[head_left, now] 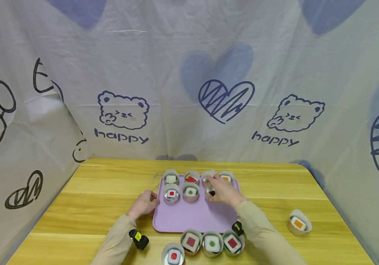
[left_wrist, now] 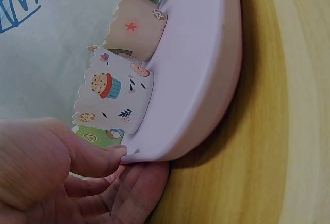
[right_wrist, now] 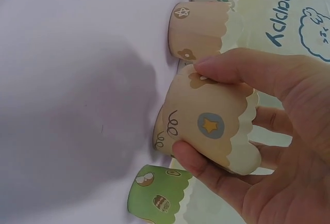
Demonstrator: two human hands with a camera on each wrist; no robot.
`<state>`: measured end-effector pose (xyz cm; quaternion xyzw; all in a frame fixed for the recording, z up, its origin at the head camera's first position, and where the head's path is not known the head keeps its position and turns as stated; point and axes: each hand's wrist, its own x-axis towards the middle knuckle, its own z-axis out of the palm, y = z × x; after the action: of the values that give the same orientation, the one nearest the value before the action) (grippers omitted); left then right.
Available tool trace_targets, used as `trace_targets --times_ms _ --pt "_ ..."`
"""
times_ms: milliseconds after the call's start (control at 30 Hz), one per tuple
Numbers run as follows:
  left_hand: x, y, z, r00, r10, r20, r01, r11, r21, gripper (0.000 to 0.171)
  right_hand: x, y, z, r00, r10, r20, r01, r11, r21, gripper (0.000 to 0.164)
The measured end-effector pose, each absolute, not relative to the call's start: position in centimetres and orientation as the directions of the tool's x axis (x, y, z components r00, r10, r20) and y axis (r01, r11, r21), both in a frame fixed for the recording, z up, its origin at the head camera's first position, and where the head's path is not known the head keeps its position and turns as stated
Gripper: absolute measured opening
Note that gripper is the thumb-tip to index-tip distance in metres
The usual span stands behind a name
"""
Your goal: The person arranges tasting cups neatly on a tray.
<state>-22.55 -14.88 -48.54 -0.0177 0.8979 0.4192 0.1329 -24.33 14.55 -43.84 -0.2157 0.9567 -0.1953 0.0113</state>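
My left hand (head_left: 144,203) pinches the left rim of a lilac tray (head_left: 192,219), thumb on top and fingers under the edge in the left wrist view. Over the tray's right half, my right hand (head_left: 223,192) grips a beige scalloped paper cup (right_wrist: 206,113) with a star print. That cup is tilted in the right wrist view, and its contents mostly hide behind the hand. Beside it in the same row stand a cup with a green-dotted white piece (head_left: 190,192) and one with a red-centred piece (head_left: 171,194). Several filled cups line the tray's back edge, including one with red pieces (head_left: 191,178).
In front of the tray stand cups with a pink-square piece (head_left: 191,241), a green-dotted piece (head_left: 212,243), a red-square piece (head_left: 232,243) and a red-dotted piece (head_left: 174,256). A cup with an orange-topped piece (head_left: 298,223) sits far right. A printed curtain (head_left: 176,121) hangs behind the table.
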Motion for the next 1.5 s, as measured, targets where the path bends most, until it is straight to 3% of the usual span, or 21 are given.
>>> trace_targets --times_ms 533,1500 --pt "-22.6 -14.8 -48.5 -0.967 0.088 -0.239 -0.128 0.646 0.753 0.023 -24.4 14.3 -44.6 -0.898 -0.435 0.059 -0.428 0.839 -0.336 0.05" --pt "-22.6 -14.8 -48.5 -0.963 0.074 -0.259 -0.149 0.654 0.742 0.024 -24.3 14.1 -44.9 -0.915 -0.399 0.059 -0.392 0.845 -0.365 0.052"
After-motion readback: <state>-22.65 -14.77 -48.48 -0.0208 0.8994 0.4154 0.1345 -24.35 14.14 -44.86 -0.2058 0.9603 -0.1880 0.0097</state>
